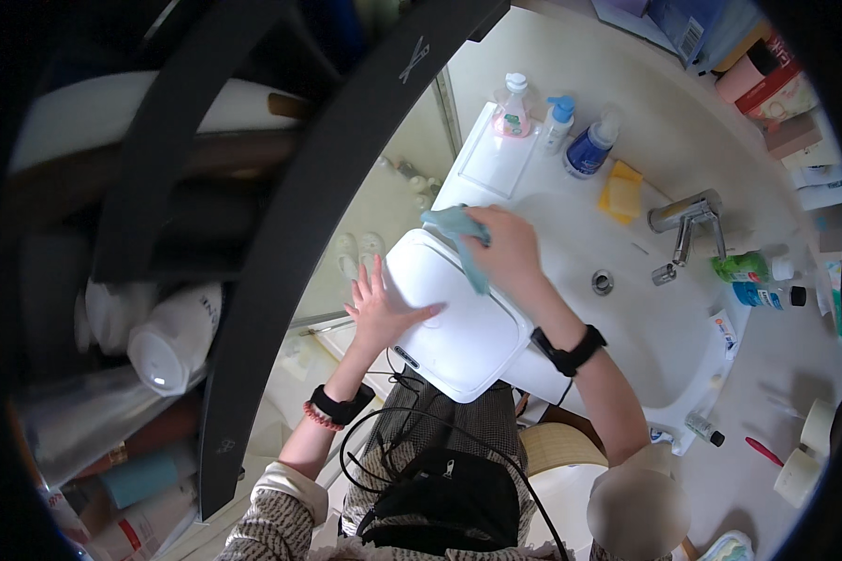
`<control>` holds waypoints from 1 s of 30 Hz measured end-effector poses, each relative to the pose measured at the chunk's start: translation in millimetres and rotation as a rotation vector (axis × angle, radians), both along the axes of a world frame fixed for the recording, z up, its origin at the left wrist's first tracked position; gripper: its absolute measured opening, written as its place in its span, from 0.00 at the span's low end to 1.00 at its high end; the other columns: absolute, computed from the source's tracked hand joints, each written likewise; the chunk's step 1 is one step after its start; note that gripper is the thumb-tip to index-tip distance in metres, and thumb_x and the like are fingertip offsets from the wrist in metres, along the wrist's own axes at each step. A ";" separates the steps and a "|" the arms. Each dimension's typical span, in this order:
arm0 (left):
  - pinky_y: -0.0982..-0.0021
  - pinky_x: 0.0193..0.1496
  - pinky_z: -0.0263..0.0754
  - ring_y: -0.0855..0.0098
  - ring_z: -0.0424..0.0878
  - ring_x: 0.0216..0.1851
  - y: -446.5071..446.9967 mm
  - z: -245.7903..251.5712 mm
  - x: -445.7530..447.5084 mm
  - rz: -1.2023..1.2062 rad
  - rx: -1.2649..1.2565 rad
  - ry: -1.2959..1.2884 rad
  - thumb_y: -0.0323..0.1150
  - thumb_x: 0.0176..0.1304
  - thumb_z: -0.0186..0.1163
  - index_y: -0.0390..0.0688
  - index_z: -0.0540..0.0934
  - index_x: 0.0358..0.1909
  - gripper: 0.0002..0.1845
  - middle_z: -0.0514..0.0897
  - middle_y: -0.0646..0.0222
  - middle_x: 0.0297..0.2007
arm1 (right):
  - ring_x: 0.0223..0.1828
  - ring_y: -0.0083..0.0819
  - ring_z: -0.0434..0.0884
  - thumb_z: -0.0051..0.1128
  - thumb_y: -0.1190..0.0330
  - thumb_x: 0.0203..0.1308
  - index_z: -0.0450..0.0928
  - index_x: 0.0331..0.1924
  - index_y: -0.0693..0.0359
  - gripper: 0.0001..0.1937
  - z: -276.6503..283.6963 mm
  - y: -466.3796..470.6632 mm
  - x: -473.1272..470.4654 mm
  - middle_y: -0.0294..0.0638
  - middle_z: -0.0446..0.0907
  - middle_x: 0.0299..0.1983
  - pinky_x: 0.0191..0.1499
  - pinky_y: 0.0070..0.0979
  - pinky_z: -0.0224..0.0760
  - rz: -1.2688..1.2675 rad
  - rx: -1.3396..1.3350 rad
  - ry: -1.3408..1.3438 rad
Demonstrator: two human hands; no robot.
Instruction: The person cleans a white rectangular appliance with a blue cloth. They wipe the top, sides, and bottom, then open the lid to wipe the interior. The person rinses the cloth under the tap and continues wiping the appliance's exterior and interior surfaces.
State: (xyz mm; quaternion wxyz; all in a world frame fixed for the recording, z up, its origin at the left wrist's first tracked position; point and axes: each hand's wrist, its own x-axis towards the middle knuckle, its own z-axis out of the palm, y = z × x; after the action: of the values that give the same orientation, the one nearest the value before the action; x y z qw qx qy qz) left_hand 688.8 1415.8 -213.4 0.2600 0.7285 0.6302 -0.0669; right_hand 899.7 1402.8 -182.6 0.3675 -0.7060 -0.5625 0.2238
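Note:
A white rounded-rectangular plastic lid or box (456, 336) lies tilted at the near left edge of the white washbasin counter, partly over the person's lap. My left hand (382, 312) rests on its left side with fingers spread and the thumb across the top. A light teal cloth (473, 263) is bunched in my right hand (509, 249), its lower end hanging onto the upper right edge of the white object. The fingertips of my right hand are partly hidden by the cloth.
The sink (656, 336) with a chrome faucet (687, 214) lies right. Pump bottles (512, 116), a blue bottle (589, 151) and yellow sponges (622, 193) stand behind. A dark-edged cabinet door (281, 231) rises at left. A cable crosses the lap.

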 end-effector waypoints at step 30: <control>0.50 0.61 0.42 0.53 0.46 0.63 -7.0 -17.8 -9.6 -0.036 0.021 -0.130 0.59 0.25 0.75 0.40 0.40 0.68 0.72 0.51 0.52 0.61 | 0.34 0.40 0.79 0.59 0.67 0.49 0.77 0.42 0.52 0.13 -38.3 20.1 -20.7 0.41 0.78 0.30 0.36 0.36 0.72 0.105 -0.080 -0.185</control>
State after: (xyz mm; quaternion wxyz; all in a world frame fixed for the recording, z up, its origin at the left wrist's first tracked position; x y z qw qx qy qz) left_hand 679.2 1408.9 -231.2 0.2914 0.7454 0.5993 -0.0175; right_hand 879.1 1422.9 -220.8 0.2736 -0.7074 -0.6206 0.1990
